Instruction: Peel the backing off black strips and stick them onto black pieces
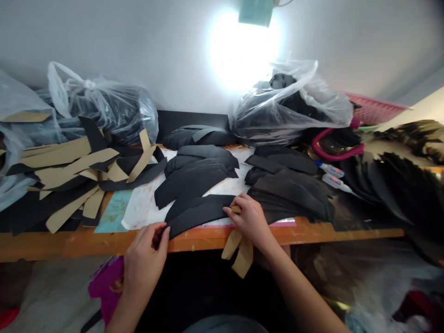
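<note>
A curved black strip (199, 212) lies across the front of the white paper, near the table edge. My left hand (147, 254) pinches its left end between thumb and fingers. At its right end, the thumb and forefinger of my right hand (248, 215) close on the strip. Tan strips (243, 254) are also held in my right hand, hanging below the palm over the table edge. Just behind are piles of black curved pieces (194, 178), and another pile (287, 185) stands to the right.
Mixed tan and black strips (69, 166) are heaped at left. Clear plastic bags (104, 108) stand along the wall. Two small white bottles (335, 175), a magenta ring-shaped object (333, 155) and a pink basket (378, 111) are at right. The wooden table edge (208, 240) runs across the front.
</note>
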`<state>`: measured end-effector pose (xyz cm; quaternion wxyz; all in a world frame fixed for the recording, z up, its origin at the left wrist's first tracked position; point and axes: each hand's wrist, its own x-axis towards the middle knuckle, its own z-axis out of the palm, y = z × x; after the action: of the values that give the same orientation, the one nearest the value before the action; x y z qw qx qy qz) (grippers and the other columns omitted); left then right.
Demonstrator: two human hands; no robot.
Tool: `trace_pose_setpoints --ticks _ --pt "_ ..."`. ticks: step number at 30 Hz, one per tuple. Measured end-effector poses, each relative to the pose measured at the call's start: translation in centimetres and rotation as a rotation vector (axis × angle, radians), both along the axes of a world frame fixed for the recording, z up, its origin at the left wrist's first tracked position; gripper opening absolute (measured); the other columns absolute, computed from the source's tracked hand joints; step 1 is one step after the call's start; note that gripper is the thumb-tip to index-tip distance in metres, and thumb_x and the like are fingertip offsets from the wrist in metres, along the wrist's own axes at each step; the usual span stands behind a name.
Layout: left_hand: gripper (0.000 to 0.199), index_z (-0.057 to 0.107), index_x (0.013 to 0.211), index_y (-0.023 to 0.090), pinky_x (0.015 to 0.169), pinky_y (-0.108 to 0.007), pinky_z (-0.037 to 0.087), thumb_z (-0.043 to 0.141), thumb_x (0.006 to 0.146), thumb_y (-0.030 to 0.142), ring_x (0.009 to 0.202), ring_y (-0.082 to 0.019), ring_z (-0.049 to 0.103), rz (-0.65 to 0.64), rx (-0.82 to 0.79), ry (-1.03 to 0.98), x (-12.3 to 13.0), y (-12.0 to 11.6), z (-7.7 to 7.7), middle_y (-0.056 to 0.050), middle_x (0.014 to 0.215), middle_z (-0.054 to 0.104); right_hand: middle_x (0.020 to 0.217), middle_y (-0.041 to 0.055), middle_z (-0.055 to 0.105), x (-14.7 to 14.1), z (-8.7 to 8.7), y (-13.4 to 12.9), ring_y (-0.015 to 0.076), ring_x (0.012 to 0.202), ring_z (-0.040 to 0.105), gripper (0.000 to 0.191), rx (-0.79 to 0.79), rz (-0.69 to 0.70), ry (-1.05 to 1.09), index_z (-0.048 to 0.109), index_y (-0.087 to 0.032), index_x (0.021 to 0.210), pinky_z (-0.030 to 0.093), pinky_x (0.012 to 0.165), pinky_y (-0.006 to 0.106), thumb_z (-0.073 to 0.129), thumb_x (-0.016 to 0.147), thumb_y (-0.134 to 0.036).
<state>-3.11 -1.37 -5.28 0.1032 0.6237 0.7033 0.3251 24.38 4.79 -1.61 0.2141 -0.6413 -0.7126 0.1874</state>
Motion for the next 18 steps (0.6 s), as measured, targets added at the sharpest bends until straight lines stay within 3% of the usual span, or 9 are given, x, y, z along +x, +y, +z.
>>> trace_pose_setpoints --ticks 5,8,10,13,15,17,18 --pt "0.039 0.066 0.111 0.018 0.072 -0.035 0.05 0.057 0.094 0.052 0.082 -0.025 0.062 0.046 0.018 0.271 0.0 0.2 0.2 -0.007 0.092 0.06 0.112 0.0033 0.066 -0.6 1.7 -0.3 0.0139 0.067 0.064 0.026 -0.087 0.004 -0.443 0.07 -0.025 0.097 0.031 0.054 0.026 0.061 0.098 -0.049" --pt "0.042 0.066 0.115 0.013 0.085 -0.043 0.053 0.06 0.093 0.048 0.103 -0.032 0.062 0.034 0.155 0.388 0.1 0.3 0.2 -0.017 0.112 0.06 0.111 0.0049 0.065 -0.6 2.9 0.2 0.0178 0.072 0.069 0.03 -0.138 0.022 -0.561 0.071 -0.025 0.102 0.033 0.054 0.026 0.059 0.098 -0.052" --pt "0.038 0.064 0.124 0.011 0.099 -0.045 0.05 0.059 0.096 0.037 0.118 -0.033 0.06 -0.075 0.27 0.44 0.9 0.1 0.2 -0.02 0.129 0.06 0.109 0.0078 0.066 -0.6 3.7 0.5 0.0223 0.076 0.071 0.038 -0.166 -0.01 -0.599 0.071 -0.023 0.099 0.035 0.055 0.028 0.062 0.094 -0.059" --pt "0.046 0.052 0.143 0.012 0.117 -0.048 0.037 0.052 0.099 0.024 0.136 -0.029 0.052 -0.325 0.321 0.517 3.5 -0.5 0.1 -0.017 0.149 0.054 0.108 0.0104 0.067 -1.3 4.5 0.2 0.0248 0.079 0.072 0.038 -0.149 -0.024 -0.576 0.068 -0.02 0.102 0.038 0.058 0.029 0.063 0.095 -0.057" --pt "0.053 0.044 0.151 0.013 0.123 -0.05 0.028 0.05 0.101 0.028 0.144 -0.029 0.045 -0.446 0.272 0.56 5.3 -0.9 -0.1 -0.014 0.157 0.048 0.108 0.0081 0.068 -2.2 4.3 -0.4 0.0228 0.083 0.073 0.026 -0.107 0.137 -0.458 0.064 -0.021 0.107 0.039 0.061 0.028 0.056 0.102 -0.046" --pt "0.058 0.039 0.155 0.014 0.123 -0.052 0.028 0.048 0.101 0.035 0.147 -0.03 0.042 -0.458 0.207 0.571 6.3 -1.4 -0.6 -0.013 0.16 0.044 0.11 0.0055 0.07 -2.9 3.6 -1.0 0.021 0.088 0.073 0.018 -0.109 0.302 -0.333 0.061 -0.022 0.111 0.04 0.064 0.027 0.052 0.104 -0.035" --pt "0.061 0.037 0.157 0.014 0.122 -0.052 0.031 0.048 0.101 0.038 0.147 -0.031 0.042 -0.426 0.177 0.558 6.3 -1.6 -0.9 -0.013 0.161 0.042 0.111 0.0053 0.071 -3.0 3.0 -1.2 0.0211 0.089 0.073 0.017 -0.128 0.319 -0.3 0.059 -0.022 0.114 0.041 0.064 0.027 0.051 0.104 -0.033"
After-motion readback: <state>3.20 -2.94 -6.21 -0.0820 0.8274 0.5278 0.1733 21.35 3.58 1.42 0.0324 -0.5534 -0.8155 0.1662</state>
